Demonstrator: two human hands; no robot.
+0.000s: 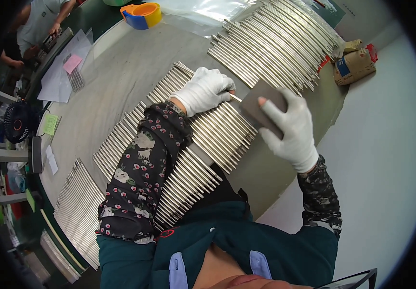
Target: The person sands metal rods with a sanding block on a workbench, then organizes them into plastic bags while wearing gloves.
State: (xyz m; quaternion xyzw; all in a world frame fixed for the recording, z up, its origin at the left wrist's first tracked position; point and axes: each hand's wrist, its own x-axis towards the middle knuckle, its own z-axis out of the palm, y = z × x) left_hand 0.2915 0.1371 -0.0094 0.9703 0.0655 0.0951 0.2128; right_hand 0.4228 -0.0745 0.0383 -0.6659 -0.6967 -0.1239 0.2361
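A metal rod (236, 98) is pinched by left fingers (221, 85); a grey block (254, 109) at three o'clock, by right fingers (275, 113). Bare fingertips (262, 101) could be scraped by slippage.

The flowered sleeve (138, 176) hides parts of some metal rods (191, 183). What's under the gray block (258, 107) can't be seen — and the other person's (41, 26) head is cut off.

Tabletop (109, 89) open between papers (56, 77) and metal rods (227, 131); tape dispenser (139, 20) obstructs far edge.
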